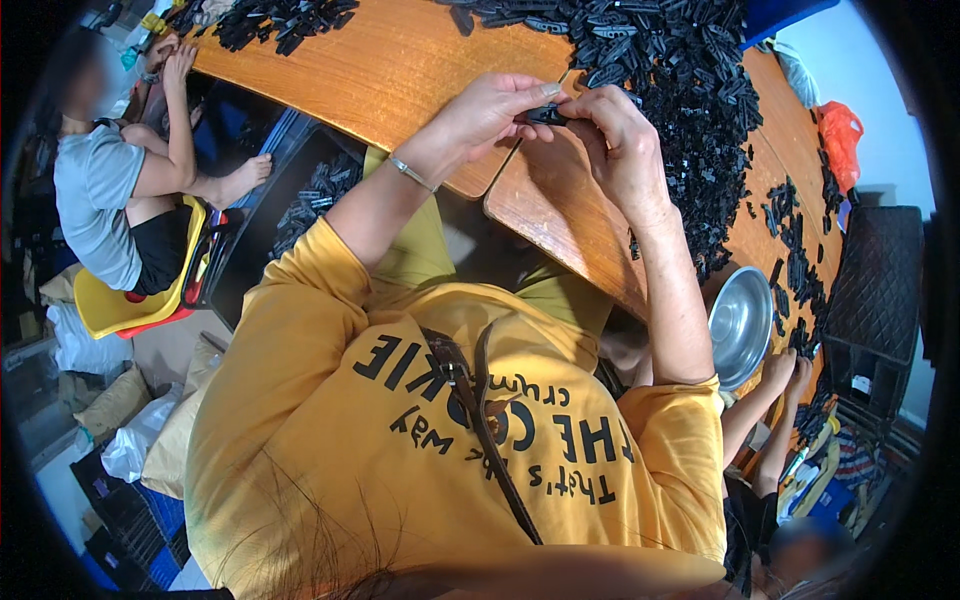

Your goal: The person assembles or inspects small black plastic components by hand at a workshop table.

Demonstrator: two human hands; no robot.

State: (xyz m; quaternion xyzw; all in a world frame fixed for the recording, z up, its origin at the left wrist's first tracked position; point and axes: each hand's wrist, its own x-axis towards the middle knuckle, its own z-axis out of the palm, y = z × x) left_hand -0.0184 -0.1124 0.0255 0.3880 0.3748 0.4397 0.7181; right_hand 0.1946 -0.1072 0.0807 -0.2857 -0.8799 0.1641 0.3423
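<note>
Over the near edge of the wooden table (560, 195), my two hands meet at a small black plastic part (545, 115). My left hand (490, 112) is closed on its left end, thumb on top and fingers beneath. From the other side, the bent fingers of my right hand (617, 125) pinch the right end. Both hands hide much of the part, so its exact kind does not show. Just beyond and right of my right hand spreads a large heap of similar black parts (690, 130).
A metal bowl (740, 328) sits right of my right forearm, near another person's hands (785, 378). At left, a person sits on a yellow chair (105, 305) beside a dark bin (310, 205) of black parts. An orange bag (838, 143) lies at the far right.
</note>
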